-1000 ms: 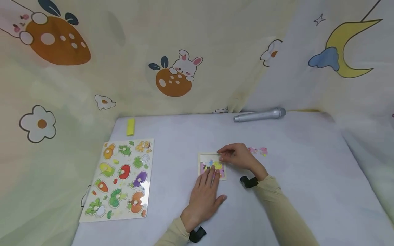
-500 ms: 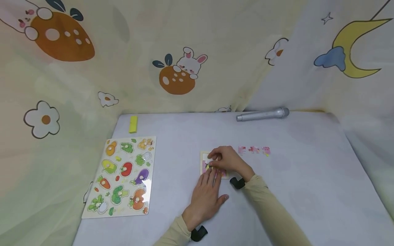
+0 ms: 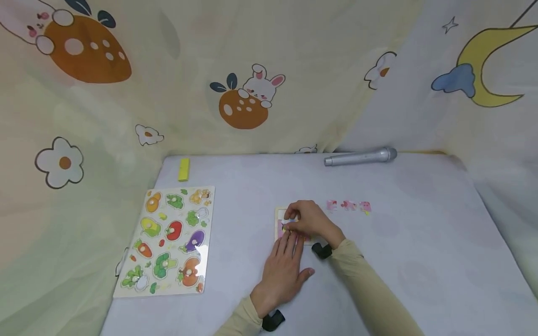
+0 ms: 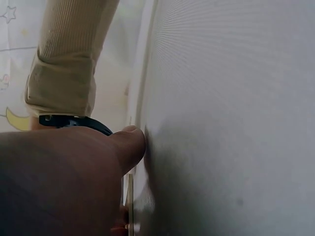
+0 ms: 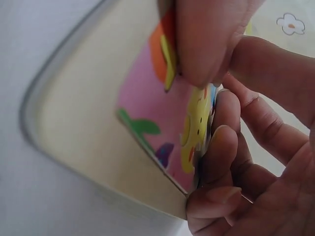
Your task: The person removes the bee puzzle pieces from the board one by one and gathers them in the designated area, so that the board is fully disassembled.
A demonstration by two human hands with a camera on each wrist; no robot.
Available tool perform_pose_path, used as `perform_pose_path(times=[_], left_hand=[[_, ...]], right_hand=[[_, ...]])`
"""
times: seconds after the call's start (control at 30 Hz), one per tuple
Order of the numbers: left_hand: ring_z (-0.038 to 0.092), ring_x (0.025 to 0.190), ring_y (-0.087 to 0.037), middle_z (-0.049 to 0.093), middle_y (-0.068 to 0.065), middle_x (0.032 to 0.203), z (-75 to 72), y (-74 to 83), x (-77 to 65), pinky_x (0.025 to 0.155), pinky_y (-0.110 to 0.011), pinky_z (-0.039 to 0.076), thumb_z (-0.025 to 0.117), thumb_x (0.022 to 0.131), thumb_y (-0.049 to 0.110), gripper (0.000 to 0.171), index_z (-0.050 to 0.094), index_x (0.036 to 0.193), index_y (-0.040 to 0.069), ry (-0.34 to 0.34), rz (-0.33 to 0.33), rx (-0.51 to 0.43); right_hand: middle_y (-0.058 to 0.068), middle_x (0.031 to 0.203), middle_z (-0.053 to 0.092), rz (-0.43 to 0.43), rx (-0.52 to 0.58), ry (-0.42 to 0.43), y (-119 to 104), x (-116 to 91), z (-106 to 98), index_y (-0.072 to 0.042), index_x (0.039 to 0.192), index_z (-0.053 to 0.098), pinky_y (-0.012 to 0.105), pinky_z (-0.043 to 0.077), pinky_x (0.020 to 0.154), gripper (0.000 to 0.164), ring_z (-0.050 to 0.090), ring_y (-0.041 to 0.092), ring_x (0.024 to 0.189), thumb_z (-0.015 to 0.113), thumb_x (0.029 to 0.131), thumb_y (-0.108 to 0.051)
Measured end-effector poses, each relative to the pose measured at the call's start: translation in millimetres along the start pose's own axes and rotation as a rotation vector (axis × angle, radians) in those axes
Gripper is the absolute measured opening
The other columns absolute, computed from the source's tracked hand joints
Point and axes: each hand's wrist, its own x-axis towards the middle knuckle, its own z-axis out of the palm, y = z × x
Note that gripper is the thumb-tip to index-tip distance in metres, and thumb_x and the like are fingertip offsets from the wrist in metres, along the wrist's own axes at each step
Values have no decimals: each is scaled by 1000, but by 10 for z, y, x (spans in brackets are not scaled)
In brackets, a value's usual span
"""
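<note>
A small jigsaw puzzle in a pale wooden frame (image 3: 276, 219) lies on the white table, mostly covered by both hands. My left hand (image 3: 280, 277) rests palm down with straight fingers, the fingertips on the lower part of the puzzle. Over the upper part, my right hand (image 3: 310, 220) bends its fingers and brings thumb and index together at a puzzle piece (image 5: 213, 96); only a bit of its blue and white edge shows. Pink pieces (image 5: 142, 88) with a yellow figure sit joined in the frame in the right wrist view. Three loose pink pieces (image 3: 348, 205) lie right of the frame.
A vegetable peg board (image 3: 161, 242) lies at the left of the table. Behind it is a yellow block (image 3: 183, 170). A silver microphone (image 3: 360, 157) lies along the back edge, before a printed cloth backdrop (image 3: 185, 102).
My right hand has moved left from the frame's upper right corner onto the puzzle's middle, uncovering a third loose piece. The left hand stays on the puzzle. The head view has shifted slightly.
</note>
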Motion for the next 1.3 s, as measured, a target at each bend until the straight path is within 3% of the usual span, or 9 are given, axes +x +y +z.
perform_pose_path(times=[0.3,0.87,1.3], left_hand=[[29,160,-31,31,-13,173,8,-22,3,127,-46,31,54,104,64,87,35,165,5,12,-1,16],[29,161,-32,29,-13,174,-11,-27,31,128,-46,29,53,104,64,87,34,165,5,-23,1,18],[26,161,-32,24,-14,176,-5,-25,45,129,-46,27,52,105,64,88,29,168,6,-33,-7,-26]], right_hand=[[2,88,73,-48,42,-5,-8,32,-6,-9,95,73,26,47,67,20,56,8,70,89,84,-13],[-1,83,71,-46,119,-26,61,40,1,-10,97,71,27,51,69,16,62,9,73,84,89,-8],[5,91,70,-55,193,75,179,-20,-102,-7,102,70,31,54,79,12,64,15,82,79,94,-7]])
